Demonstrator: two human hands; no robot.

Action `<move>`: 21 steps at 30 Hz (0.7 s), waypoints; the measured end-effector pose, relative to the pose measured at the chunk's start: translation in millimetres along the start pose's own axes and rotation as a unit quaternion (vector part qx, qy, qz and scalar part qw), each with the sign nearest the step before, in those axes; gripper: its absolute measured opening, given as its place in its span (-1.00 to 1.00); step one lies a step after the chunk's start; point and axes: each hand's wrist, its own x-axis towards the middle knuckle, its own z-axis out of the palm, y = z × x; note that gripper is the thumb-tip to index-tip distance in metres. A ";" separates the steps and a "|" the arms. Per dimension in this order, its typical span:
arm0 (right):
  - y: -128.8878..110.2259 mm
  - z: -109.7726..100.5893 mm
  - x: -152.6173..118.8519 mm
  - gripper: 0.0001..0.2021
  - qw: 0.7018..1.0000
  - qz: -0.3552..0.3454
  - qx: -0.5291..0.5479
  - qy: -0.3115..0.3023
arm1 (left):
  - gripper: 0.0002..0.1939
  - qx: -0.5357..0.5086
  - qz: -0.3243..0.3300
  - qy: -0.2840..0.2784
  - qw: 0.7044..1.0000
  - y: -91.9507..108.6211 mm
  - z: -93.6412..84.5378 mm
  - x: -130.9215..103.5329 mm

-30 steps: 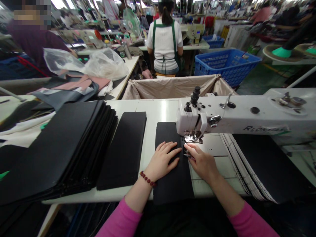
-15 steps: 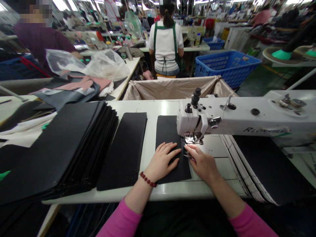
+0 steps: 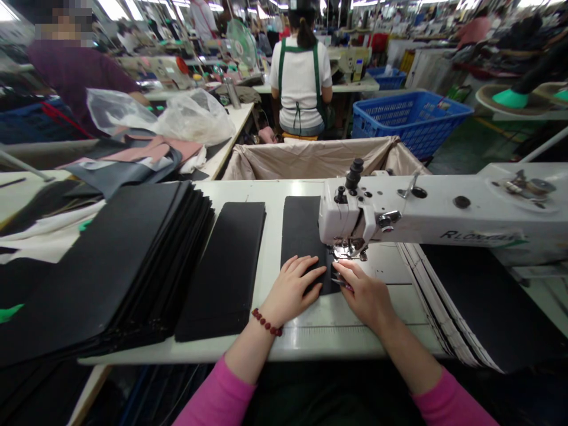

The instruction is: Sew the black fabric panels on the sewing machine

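A black panel [image 3: 302,228] of fabric or leather lies on the white sewing table, its right edge running under the presser foot [image 3: 348,253] of the sewing machine [image 3: 417,210]. My left hand [image 3: 295,289] rests flat on the panel's near part, fingers spread. Close in front of the presser foot, my right hand [image 3: 368,296] touches the panel's right edge with its fingertips. Small thread snips [image 3: 339,280] are tucked in its curled fingers, blades pointing left; their handles are mostly hidden.
Left of the panel lie a low stack of black panels [image 3: 226,260] and a taller stack [image 3: 119,254]. White-edged black pieces [image 3: 483,296] lie right, under the machine arm. Behind the table stand a cloth-lined bin [image 3: 310,157] and a blue basket [image 3: 408,118]. Other people sit farther off.
The black panel has slid away from me under the presser foot, and its near edge is now by my fingers. Both hands have stayed nearly in place.
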 end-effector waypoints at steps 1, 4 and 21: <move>0.2 0.3 -0.1 -0.53 1.000 0.001 -0.001 0.001 | -0.60 0.000 0.000 0.002 1.000 -0.1 0.3 -0.1; 0.3 0.9 -0.2 -0.53 1.000 0.003 -0.002 -0.001 | -0.60 0.001 -0.001 0.003 1.000 -0.2 0.6 -0.1; 0.0 0.2 -0.3 -0.51 1.000 0.006 -0.011 -0.007 | -0.53 0.022 -0.027 -0.002 0.999 0.0 5.2 3.6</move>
